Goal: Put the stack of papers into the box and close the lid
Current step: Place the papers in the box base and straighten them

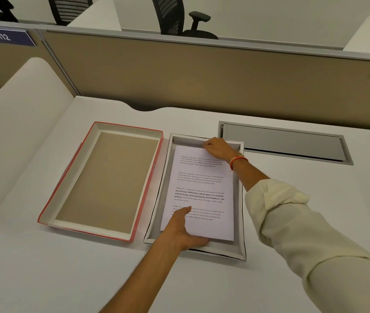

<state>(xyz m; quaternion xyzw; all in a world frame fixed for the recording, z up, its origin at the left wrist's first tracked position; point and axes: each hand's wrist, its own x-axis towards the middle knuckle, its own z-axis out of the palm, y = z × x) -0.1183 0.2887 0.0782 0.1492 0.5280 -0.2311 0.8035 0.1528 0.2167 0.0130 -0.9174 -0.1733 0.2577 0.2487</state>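
A white stack of papers with printed text lies inside the shallow white box on the desk. My left hand grips the stack's near left corner, thumb on top and fingers beneath. My right hand holds the stack's far edge against the box's far wall. The red-edged lid lies upside down just left of the box, its brown inside facing up.
A grey cable hatch is set into the desk, right of the box. A tan partition closes the desk's far side, a curved white divider the left. Black office chairs stand beyond the partition.
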